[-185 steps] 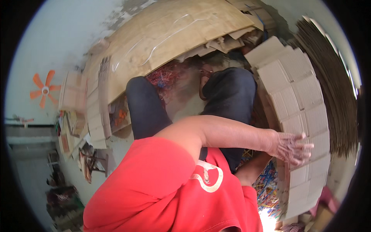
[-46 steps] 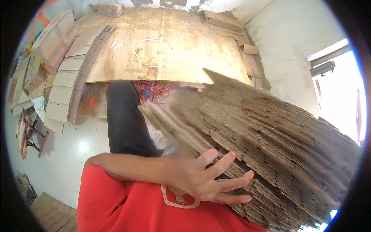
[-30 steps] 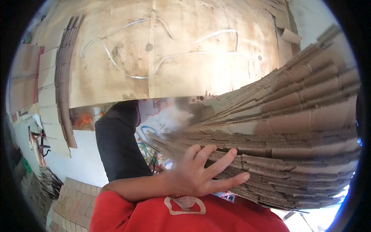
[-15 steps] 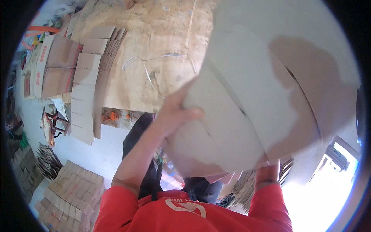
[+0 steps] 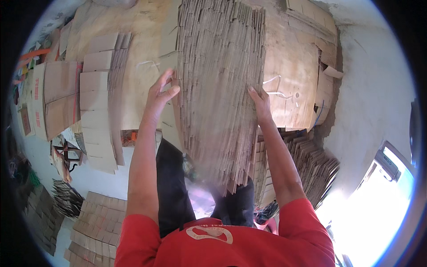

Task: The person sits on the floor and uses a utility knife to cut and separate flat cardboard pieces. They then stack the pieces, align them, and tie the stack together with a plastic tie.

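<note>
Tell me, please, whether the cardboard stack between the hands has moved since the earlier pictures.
Yes: against the wooden board, the stack has moved left and forward, from the board's near right corner to over its middle.

Pale wall [image 5: 369, 89] beside a wooden tabletop [image 5: 289, 66], bright opening [image 5: 378, 213] lower right.

Glare lower right; central stack [image 5: 218, 89] partly blurred.

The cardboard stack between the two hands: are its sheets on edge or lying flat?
On edge: the cardboard stack shows thin sheet edges side by side, facing up.
</note>
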Action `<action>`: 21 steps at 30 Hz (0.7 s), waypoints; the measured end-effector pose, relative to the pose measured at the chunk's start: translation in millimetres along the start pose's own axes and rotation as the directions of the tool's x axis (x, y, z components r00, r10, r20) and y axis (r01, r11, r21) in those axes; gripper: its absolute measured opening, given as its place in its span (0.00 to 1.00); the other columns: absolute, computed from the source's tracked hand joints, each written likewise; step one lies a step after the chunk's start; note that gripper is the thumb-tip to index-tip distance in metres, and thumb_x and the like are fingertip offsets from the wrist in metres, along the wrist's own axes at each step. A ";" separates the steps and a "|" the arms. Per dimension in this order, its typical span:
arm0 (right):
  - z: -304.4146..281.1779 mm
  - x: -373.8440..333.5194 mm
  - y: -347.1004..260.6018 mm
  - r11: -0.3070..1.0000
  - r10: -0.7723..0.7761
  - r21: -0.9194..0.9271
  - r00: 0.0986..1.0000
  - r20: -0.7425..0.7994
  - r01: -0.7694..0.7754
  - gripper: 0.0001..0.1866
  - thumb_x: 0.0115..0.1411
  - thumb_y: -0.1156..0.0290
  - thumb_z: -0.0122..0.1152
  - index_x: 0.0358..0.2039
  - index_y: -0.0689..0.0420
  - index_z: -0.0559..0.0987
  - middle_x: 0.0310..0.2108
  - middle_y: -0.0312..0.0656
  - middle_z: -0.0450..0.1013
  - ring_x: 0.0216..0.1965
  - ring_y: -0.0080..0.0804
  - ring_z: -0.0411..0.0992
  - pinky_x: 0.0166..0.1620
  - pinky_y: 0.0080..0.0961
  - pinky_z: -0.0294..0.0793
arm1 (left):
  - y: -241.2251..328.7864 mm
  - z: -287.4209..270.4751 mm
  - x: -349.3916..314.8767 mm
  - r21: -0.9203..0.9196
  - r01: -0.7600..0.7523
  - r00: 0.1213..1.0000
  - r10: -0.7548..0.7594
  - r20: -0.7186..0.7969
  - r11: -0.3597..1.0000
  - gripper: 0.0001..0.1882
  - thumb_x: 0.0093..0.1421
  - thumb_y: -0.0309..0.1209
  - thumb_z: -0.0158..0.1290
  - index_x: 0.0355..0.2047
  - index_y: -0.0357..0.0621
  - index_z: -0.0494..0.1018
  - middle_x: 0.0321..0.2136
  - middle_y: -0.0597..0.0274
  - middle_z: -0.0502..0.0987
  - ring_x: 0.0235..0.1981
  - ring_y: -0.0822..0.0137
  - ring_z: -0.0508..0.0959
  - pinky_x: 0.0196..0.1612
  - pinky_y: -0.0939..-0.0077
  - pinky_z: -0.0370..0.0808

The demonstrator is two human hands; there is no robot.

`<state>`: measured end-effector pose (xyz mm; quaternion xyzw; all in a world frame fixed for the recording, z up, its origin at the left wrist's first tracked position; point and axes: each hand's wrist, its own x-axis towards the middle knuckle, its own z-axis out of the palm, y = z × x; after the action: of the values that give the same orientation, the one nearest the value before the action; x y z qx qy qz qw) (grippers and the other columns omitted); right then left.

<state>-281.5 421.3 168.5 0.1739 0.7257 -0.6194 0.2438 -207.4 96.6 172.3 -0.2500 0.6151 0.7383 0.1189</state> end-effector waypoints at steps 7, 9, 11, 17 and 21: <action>106.7 -11.7 -15.4 0.766 -0.170 -0.635 0.985 -0.044 0.104 0.45 0.54 0.54 0.64 0.65 0.63 0.56 0.44 0.57 0.75 0.46 0.52 0.74 0.48 0.38 0.72 | -6.7 -32.7 1.9 0.532 -0.060 0.957 0.201 -0.211 0.845 0.66 0.38 0.45 0.71 0.68 0.35 0.41 0.62 0.37 0.56 0.62 0.45 0.61 0.64 0.58 0.60; 116.4 -10.8 -14.7 0.831 -0.167 -0.545 0.985 -0.049 0.114 0.48 0.53 0.53 0.65 0.66 0.63 0.53 0.46 0.59 0.74 0.48 0.54 0.72 0.51 0.39 0.70 | -2.0 -33.0 1.9 0.530 0.012 0.958 0.142 -0.250 0.848 0.68 0.36 0.46 0.72 0.67 0.33 0.39 0.60 0.33 0.56 0.61 0.42 0.62 0.64 0.57 0.59; 108.4 -3.4 -6.0 0.929 -0.123 -0.352 0.992 -0.004 0.113 0.48 0.52 0.54 0.65 0.66 0.63 0.52 0.49 0.60 0.72 0.51 0.52 0.71 0.53 0.39 0.69 | 4.6 -25.6 0.6 0.530 -0.023 0.952 0.180 -0.246 0.848 0.67 0.35 0.47 0.72 0.67 0.32 0.41 0.58 0.31 0.60 0.59 0.41 0.63 0.63 0.57 0.60; 101.9 1.6 5.6 0.947 -0.183 -0.262 0.982 0.037 0.186 0.43 0.52 0.61 0.65 0.65 0.60 0.56 0.52 0.54 0.71 0.52 0.43 0.71 0.54 0.33 0.69 | -5.8 -30.0 2.7 0.525 -0.006 0.947 0.173 -0.269 0.851 0.67 0.32 0.47 0.71 0.67 0.36 0.44 0.58 0.36 0.62 0.58 0.40 0.63 0.61 0.53 0.61; 96.3 2.2 5.3 0.984 -0.077 -0.157 0.995 0.070 0.087 0.37 0.55 0.64 0.60 0.63 0.63 0.60 0.51 0.45 0.69 0.50 0.32 0.68 0.54 0.28 0.67 | 8.1 -31.3 1.4 0.442 0.059 0.963 0.066 -0.261 0.895 0.64 0.34 0.43 0.71 0.67 0.40 0.46 0.59 0.39 0.62 0.58 0.41 0.63 0.61 0.51 0.62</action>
<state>-267.0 327.4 152.0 0.1040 0.7714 -0.5739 0.2545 -205.5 64.3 174.7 -0.3129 0.7786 0.5369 0.0870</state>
